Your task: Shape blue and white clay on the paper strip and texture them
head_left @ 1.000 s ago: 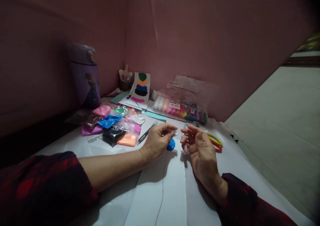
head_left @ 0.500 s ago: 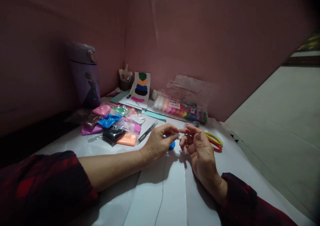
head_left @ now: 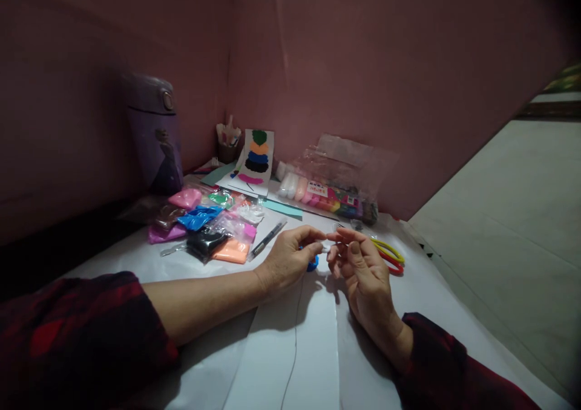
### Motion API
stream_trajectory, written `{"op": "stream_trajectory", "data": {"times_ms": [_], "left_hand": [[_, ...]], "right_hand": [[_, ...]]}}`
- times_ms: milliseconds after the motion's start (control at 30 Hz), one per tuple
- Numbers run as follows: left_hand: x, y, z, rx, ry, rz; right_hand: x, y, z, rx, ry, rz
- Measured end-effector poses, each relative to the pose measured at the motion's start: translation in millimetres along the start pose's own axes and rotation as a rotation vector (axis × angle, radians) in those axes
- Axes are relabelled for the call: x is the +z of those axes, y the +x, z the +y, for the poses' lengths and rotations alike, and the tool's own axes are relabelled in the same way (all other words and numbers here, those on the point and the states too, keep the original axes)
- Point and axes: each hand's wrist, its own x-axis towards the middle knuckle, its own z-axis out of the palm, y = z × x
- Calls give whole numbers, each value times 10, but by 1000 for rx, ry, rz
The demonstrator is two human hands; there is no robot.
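Observation:
My left hand (head_left: 287,259) is closed, its thumb and forefinger pinching a small white piece (head_left: 325,248). Fingertip to fingertip with it, my right hand (head_left: 363,271) has its fingers curled, and whether anything is between them cannot be made out. Behind the left fingers a blue lump (head_left: 313,263) shows in part. Both hands are over a white sheet (head_left: 313,349) with a thin dark line running down it.
Bags of coloured clay (head_left: 200,218) and a pen (head_left: 269,239) lie left. Scissors with yellow and red handles (head_left: 389,254) lie right. Behind stand a purple bottle (head_left: 157,138), a painted card (head_left: 258,159) and a clear clay pack (head_left: 327,195).
The right thumb has shifted slightly left. A little more of the white piece shows between the hands. Otherwise the hands hold nearly the same place.

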Motion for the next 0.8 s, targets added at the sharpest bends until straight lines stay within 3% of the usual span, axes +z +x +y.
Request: {"op": "stream_trajectory", "data": {"times_ms": [267,533,800], "left_hand": [[-9,9,-51,-21,74,-66],[3,-9,-6,69,-38,60],[0,-6,-48,148,32,73]], "right_hand": [[5,-11,-2,15,11,-25],[7,-7,-9,138,-46,-61],[-31,-21,20,216,-142,-83]]}}
